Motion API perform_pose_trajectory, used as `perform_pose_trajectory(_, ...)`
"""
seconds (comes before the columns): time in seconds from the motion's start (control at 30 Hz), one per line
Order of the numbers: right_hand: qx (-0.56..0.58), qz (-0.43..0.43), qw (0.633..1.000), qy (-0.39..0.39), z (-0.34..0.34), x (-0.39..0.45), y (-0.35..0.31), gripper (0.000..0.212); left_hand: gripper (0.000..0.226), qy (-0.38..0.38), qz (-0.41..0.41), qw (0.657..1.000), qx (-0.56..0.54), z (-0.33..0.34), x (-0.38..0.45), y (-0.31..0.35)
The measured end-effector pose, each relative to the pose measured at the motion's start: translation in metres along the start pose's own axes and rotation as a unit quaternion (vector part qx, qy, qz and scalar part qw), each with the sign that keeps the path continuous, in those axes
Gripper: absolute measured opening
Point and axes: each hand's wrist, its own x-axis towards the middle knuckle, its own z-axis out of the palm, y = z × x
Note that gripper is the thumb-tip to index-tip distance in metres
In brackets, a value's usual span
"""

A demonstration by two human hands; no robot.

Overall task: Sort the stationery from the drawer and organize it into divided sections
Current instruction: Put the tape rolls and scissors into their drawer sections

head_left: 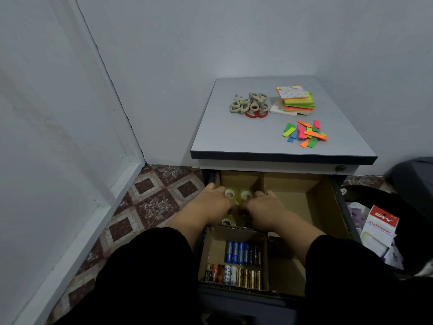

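Between the left hand (214, 202) and right hand (264, 206), clear rolls of sticky tape (237, 195) sit in the far-left cardboard drawer section (239, 178); both hands curl round them, arranging. Next, probably, the scissors (249, 105) beyond the hands on the grey surface (234, 137).

Person: two bare forearms, left hand (215, 202) and right hand (267, 208), black sleeves (150, 266) pushed up near the drawer (339, 207).

Tape rolls (237, 195) lie in the compartment behind the batteries (236, 265).
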Motion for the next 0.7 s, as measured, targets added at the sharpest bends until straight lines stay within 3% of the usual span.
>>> perform_pose_trajectory(0.27,0.015,0.002,1.0,-0.003,0.002,-0.002,-0.001,0.035,0.037,0.01,0.005,1.0,0.009,0.0,-0.003,0.001)
perform_pose_trajectory(0.4,0.028,0.002,0.999,0.034,0.004,-0.007,0.0,0.035,0.031,0.056,0.015,0.998,-0.019,0.004,-0.007,-0.002)
perform_pose_trajectory(0.47,0.044,0.005,0.996,0.074,0.006,-0.013,0.003,0.034,0.031,0.111,0.012,0.989,-0.094,0.007,-0.011,-0.005)
perform_pose_trajectory(0.57,0.071,-0.003,0.97,0.232,0.006,-0.02,0.01,0.027,0.022,0.284,-0.005,0.93,-0.233,0.0,-0.021,-0.009)
perform_pose_trajectory(0.63,0.123,-0.002,0.924,0.362,-0.005,-0.021,0.015,0.019,0.018,0.422,-0.027,0.871,-0.249,-0.016,-0.022,-0.013)
perform_pose_trajectory(0.7,0.169,0.001,0.881,0.443,-0.026,-0.014,0.021,0.018,0.016,0.494,-0.067,0.821,-0.278,-0.04,-0.017,-0.02)
